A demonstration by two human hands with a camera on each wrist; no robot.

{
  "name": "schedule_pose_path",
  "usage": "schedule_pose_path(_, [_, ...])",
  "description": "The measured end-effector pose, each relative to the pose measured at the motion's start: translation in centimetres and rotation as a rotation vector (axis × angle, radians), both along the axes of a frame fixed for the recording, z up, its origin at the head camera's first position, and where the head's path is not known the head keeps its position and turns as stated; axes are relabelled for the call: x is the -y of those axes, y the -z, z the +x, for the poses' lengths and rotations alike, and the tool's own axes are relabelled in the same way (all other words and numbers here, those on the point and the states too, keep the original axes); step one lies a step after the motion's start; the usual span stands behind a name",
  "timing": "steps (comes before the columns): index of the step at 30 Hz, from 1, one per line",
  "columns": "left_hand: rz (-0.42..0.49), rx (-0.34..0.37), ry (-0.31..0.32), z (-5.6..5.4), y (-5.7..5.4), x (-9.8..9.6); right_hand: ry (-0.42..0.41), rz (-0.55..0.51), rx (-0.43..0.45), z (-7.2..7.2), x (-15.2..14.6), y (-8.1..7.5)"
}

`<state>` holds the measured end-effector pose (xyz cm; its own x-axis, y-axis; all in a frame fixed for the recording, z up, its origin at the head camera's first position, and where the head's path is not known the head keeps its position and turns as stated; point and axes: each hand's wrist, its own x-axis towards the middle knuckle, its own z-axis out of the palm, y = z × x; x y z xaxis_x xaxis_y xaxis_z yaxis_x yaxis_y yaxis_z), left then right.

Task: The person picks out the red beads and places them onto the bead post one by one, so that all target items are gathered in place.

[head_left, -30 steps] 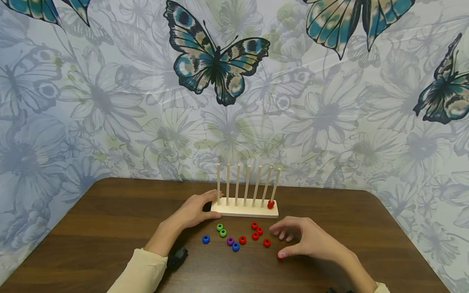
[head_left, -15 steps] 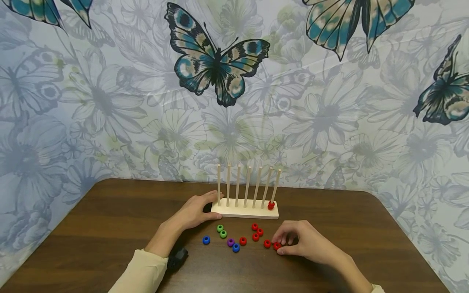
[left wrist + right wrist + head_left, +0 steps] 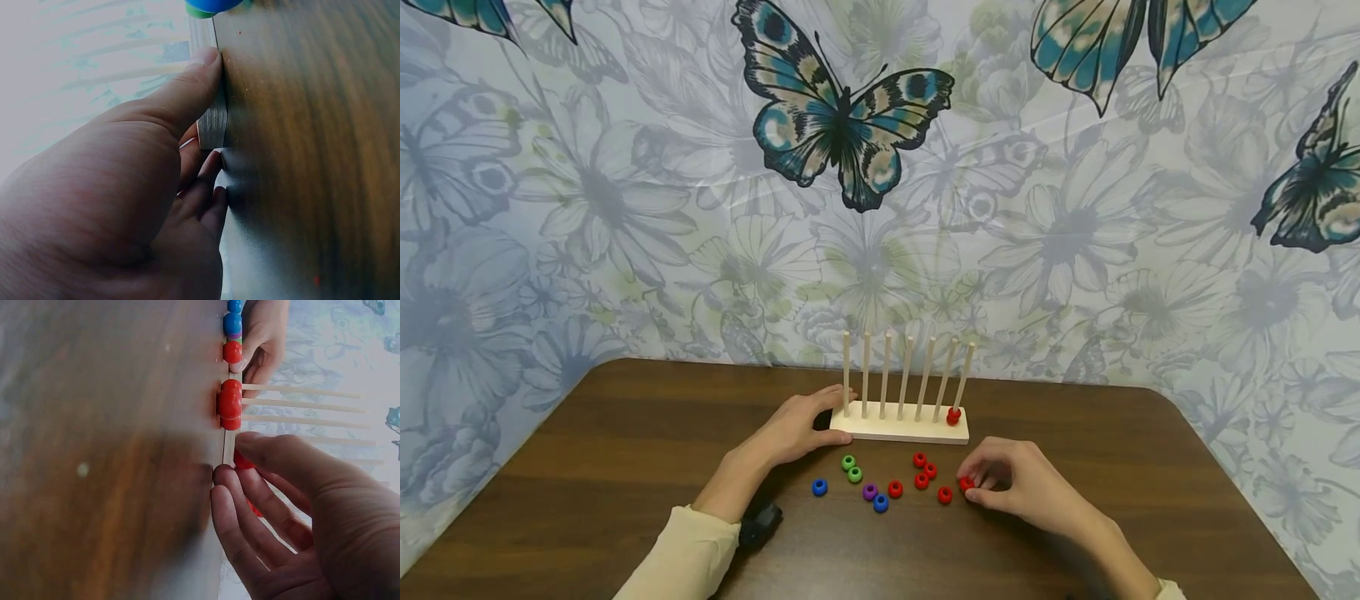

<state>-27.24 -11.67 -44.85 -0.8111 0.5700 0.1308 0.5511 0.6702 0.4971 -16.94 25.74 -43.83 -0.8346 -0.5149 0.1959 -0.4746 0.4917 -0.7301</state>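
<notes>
My left hand (image 3: 793, 429) grips the left end of a pale wooden peg board (image 3: 898, 427), thumb along its front edge and fingers behind. The left wrist view shows the thumb pressed on the board's edge (image 3: 214, 128). Several thin upright pegs stand in a row on the board. Two red beads (image 3: 953, 416) are stacked on the rightmost peg. To the right of the loose beads, my right hand (image 3: 1030, 483) pinches a red bead (image 3: 966, 483) between thumb and fingertips. That bead (image 3: 242, 460) is partly covered by the thumb in the right wrist view.
Several loose red beads (image 3: 921, 481) lie in front of the board. Further left are two green beads (image 3: 854, 475), a purple bead (image 3: 870, 492) and two blue beads (image 3: 820, 487). Behind the brown table (image 3: 662, 433) hangs a butterfly-patterned cloth (image 3: 880, 275).
My right thumb and fingers have closed on the red bead, brought it left beside another red one, then moved it slightly toward the board. The left hand keeps its place on the board.
</notes>
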Motion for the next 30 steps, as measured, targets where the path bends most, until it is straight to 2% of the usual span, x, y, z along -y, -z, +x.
schedule_pose_path(11, [0.008,0.004,0.016,-0.1,-0.1,0.0,0.114,-0.008,-0.075,-0.1,-0.1,-0.2])
schedule_pose_path(17, [0.004,0.009,0.01,-0.2,-0.2,0.0,0.195,-0.058,-0.121,-0.3,-0.2,-0.8])
schedule_pose_path(22, [0.008,0.014,0.015,-0.2,-0.4,0.0,0.275,-0.136,-0.198,-0.7,-0.4,-2.5])
schedule_pose_path(30, [0.019,-0.008,0.028,-0.1,-0.3,0.0,0.377,-0.215,-0.323,-2.3,0.0,-6.8])
